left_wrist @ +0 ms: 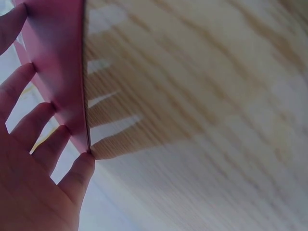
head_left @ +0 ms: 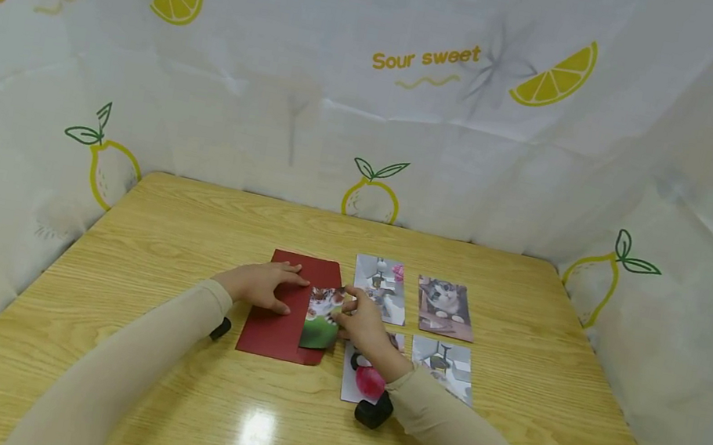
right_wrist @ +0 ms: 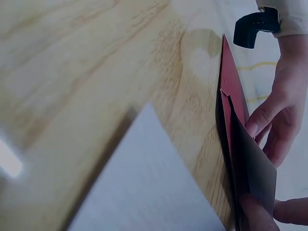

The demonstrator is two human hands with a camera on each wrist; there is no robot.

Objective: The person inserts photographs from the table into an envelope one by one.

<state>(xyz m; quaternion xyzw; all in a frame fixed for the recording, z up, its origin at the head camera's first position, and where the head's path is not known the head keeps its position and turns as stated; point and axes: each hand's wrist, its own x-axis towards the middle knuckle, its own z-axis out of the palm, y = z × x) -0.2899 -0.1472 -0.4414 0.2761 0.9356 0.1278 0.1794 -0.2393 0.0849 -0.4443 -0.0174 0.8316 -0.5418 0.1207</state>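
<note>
A red paper envelope (head_left: 257, 336) lies on the table in the head view. My left hand (head_left: 261, 285) rests on its left part with fingers spread; the left wrist view shows fingertips (left_wrist: 60, 137) on the red paper. Between thumb and fingers, my right hand (head_left: 369, 328) pinches the right edge of a photo card (head_left: 317, 335) with a green lower part. That card overlaps the envelope's right side. In the right wrist view its dark back (right_wrist: 255, 161) stands tilted against the red paper, near the left thumb. Whether any of it is inside the envelope, I cannot tell.
Right of the envelope lie several photo cards: a grey one (head_left: 380, 290), a cat picture (head_left: 444, 310), another grey one (head_left: 444, 361), and one with a pink shape (head_left: 363, 387), partly under my right hand. A printed white cloth (head_left: 260, 118) hangs behind the wooden table (head_left: 184, 224).
</note>
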